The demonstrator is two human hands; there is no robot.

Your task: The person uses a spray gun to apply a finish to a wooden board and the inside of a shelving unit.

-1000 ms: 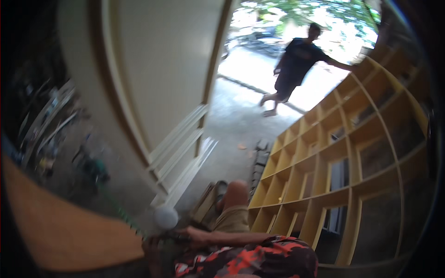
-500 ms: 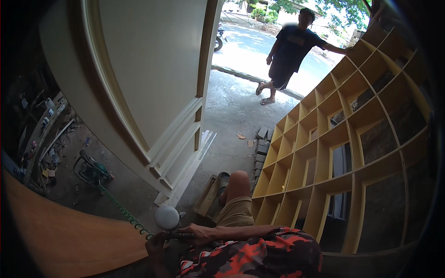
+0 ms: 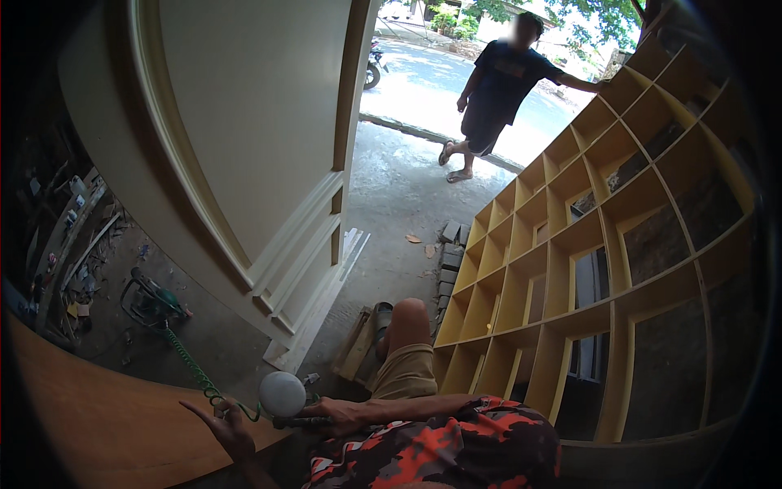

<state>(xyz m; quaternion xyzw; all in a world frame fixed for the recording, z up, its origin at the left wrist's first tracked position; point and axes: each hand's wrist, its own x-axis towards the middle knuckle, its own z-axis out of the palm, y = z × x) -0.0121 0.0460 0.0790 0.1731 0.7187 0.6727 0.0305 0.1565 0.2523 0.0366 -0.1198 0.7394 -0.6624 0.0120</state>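
Watching, I see a round, pale-grey-cupped spray tool [image 3: 282,394] at lower centre, its dark handle [image 3: 305,421] running leftward from the right hand's [image 3: 338,412] wrapped fingers; the left hand [image 3: 230,430], fingers spread, is just left, near the green coiled hose [image 3: 189,363].

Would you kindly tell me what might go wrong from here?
The green coiled hose runs close by the open left hand, so it might snag there. The spray gun, held in the right hand, could spill if tilted, though its contents are hidden. The co-worker's hand appears to rest on the shelf unit; a push might shift it.
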